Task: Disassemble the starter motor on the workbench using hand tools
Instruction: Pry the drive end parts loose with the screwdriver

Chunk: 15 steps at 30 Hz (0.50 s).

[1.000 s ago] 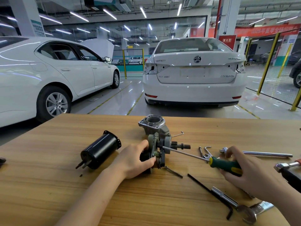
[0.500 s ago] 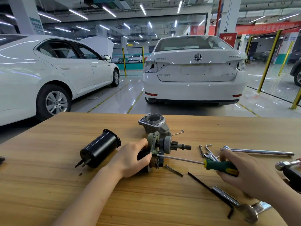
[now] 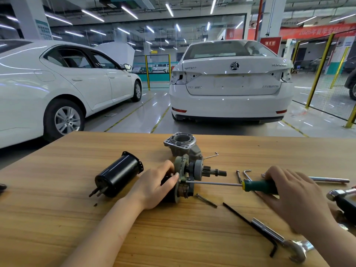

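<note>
Two curled-finger grips: left hand (image 3: 154, 186) on starter motor (image 3: 194, 170), right hand (image 3: 292, 197) on screwdriver (image 3: 258, 186).

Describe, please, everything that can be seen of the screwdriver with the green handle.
The screwdriver has a green handle with a yellow collar and a long, thin shaft of bright metal. It is held almost level above the workbench, pointing left. The right hand grips the handle and hides its rear end. The tip meets the starter motor assembly, below its geared shaft, while the left hand holds that assembly. The kind of tip cannot be told.
</note>
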Motion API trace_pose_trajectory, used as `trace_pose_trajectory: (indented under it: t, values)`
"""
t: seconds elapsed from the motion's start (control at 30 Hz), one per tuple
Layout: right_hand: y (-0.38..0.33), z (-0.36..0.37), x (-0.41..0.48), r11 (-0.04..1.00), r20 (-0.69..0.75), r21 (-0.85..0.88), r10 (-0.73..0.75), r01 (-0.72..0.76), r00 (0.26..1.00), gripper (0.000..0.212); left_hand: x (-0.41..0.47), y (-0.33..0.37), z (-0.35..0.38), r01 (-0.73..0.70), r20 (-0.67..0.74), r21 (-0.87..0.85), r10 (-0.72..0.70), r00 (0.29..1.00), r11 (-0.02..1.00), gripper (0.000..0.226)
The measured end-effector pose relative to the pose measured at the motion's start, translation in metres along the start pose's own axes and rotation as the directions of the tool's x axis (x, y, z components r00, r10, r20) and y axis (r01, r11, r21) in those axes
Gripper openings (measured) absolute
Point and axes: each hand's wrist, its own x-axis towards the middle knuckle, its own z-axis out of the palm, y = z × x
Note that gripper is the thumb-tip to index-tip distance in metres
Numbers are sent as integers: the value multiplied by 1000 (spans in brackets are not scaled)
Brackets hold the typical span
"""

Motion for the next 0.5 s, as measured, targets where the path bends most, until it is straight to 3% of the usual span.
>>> trace_pose_trajectory:
  t: [0.1,0.2,0.3,0.4,0.5]
  values:
    - [-2,5,-2,1000,-48,-14,22,-23,999,54,1,6,1,-27,-156,87,40,987,996,44]
    - [-3,8,-4,999,-55,14,37,-36,998,57,5,27,5,-217,-321,339,330,888,916,30]
    - [-3,9,-4,999,-24,44,29,-28,999,63,8,57,21,-386,-135,542,531,836,746,27]
    - [-4,8,-6,998,8,56,42,-42,999,55,10,84,52,-431,76,620,496,865,656,38]
    - [-6,6,-9,995,56,68,73,-77,996,52,16,109,68,-372,98,632,406,909,680,34]
